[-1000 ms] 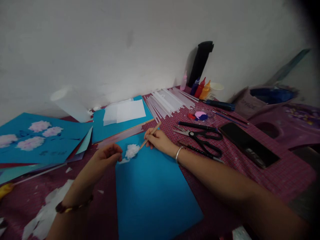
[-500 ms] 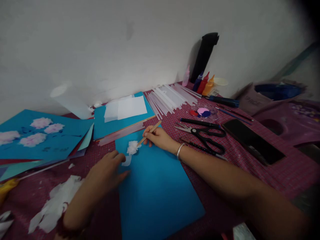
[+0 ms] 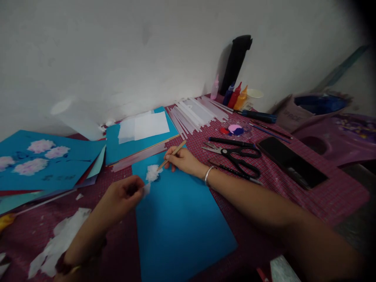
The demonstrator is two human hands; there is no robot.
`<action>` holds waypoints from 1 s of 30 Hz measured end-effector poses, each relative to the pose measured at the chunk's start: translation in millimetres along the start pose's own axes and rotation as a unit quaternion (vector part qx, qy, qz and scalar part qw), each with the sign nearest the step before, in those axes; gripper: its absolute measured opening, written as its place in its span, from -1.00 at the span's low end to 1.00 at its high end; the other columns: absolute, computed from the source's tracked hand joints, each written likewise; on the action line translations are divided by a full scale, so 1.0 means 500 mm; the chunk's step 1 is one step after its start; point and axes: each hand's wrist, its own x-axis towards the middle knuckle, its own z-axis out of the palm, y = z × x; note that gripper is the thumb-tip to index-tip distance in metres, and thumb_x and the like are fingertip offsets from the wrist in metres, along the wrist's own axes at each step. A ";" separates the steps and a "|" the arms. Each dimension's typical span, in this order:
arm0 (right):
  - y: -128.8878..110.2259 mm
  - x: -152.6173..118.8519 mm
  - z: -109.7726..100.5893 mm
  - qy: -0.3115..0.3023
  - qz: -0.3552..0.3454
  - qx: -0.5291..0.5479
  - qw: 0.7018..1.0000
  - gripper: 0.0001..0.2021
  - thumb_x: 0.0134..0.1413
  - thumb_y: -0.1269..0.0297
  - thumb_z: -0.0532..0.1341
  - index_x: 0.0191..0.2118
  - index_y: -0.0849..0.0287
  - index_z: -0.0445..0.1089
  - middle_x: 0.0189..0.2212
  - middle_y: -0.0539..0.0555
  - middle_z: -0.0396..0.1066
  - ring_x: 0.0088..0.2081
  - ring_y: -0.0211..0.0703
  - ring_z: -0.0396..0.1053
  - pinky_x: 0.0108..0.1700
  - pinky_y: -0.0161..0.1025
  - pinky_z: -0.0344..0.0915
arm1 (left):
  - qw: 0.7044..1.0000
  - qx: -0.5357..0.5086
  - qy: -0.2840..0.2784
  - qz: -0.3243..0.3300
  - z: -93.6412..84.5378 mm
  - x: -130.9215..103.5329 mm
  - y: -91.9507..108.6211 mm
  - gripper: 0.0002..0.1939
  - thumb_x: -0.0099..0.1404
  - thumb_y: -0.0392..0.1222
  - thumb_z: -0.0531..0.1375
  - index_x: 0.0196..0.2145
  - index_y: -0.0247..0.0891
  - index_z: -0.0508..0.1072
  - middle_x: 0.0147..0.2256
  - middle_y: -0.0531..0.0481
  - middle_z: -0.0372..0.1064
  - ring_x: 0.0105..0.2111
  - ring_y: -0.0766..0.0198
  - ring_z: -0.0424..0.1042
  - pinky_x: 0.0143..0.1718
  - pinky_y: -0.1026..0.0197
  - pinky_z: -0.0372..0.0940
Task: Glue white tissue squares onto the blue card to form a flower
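Observation:
A blue sheet (image 3: 182, 219) lies in front of me, with a crumpled white paper flower (image 3: 152, 172) near its upper left. My right hand (image 3: 182, 158) grips a flat wooden stick (image 3: 175, 152), whose lower tip touches the flower's right side. Thumb and fingers of my left hand (image 3: 129, 194) pinch the end of a thin white paper strip (image 3: 146, 189), just below and left of the flower. The strip's other end reaches up to the flower.
Scissors (image 3: 235, 154), pens and a black phone (image 3: 290, 162) lie to the right. Paint bottles (image 3: 235, 97) and white strips (image 3: 199, 113) are at the back. At left are a flower picture (image 3: 58, 168) and torn white paper (image 3: 63, 239).
My left hand has closed its fingers on the white strip, which lay on the blue sheet. The whole view has shifted slightly. My right hand still has the stick at the flower.

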 end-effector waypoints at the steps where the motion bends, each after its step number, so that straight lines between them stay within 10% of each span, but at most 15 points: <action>1: 0.001 0.000 0.000 0.000 -0.002 0.001 1.000 -0.85 0.15 0.48 0.12 -0.44 0.18 0.23 -0.64 -0.10 0.38 -0.69 -0.42 0.25 -0.66 -0.47 0.16 | 0.998 -0.059 -0.030 0.000 0.003 0.001 0.006 -0.79 0.15 -0.02 0.13 -0.51 -0.18 0.36 -0.56 0.09 0.27 -0.54 0.29 0.25 -0.51 0.27 0.13; 4: 0.001 -0.001 0.000 0.001 -0.006 -0.006 1.000 -0.86 0.16 0.48 0.12 -0.43 0.19 0.24 -0.63 -0.10 0.38 -0.69 -0.42 0.26 -0.65 -0.47 0.17 | 0.991 -0.117 -0.061 -0.010 0.036 0.016 0.021 -0.76 0.10 0.02 0.16 -0.52 -0.19 0.40 -0.56 0.07 0.31 -0.53 0.28 0.27 -0.50 0.27 0.15; 9: -0.007 -0.004 0.002 0.004 0.004 -0.002 1.000 -0.84 0.13 0.51 0.12 -0.45 0.19 0.24 -0.65 -0.11 0.36 -0.69 -0.43 0.25 -0.65 -0.48 0.15 | 0.990 0.064 0.114 -0.048 0.088 0.051 0.006 -0.78 0.13 -0.04 0.11 -0.55 -0.20 0.37 -0.61 0.09 0.30 -0.56 0.27 0.30 -0.52 0.26 0.07; 24: 0.000 -0.030 0.011 0.005 -0.026 -0.039 0.999 -0.86 0.13 0.48 0.09 -0.45 0.19 0.21 -0.66 -0.11 0.33 -0.67 -0.42 0.25 -0.63 -0.49 0.16 | 0.977 0.068 0.189 -0.075 0.084 0.061 -0.006 -0.78 0.12 -0.02 0.16 -0.53 -0.21 0.39 -0.60 0.10 0.34 -0.55 0.27 0.34 -0.52 0.25 0.09; 30: 0.009 -0.030 0.011 0.000 -0.039 -0.077 0.996 -0.88 0.15 0.46 0.08 -0.42 0.20 0.23 -0.60 -0.08 0.35 -0.63 -0.40 0.26 -0.60 -0.47 0.18 | 0.948 -0.039 0.312 -0.046 0.069 0.068 -0.035 -0.69 0.20 0.03 0.11 -0.28 -0.25 0.44 -0.35 -0.03 0.45 -0.36 0.19 0.41 -0.32 0.21 0.24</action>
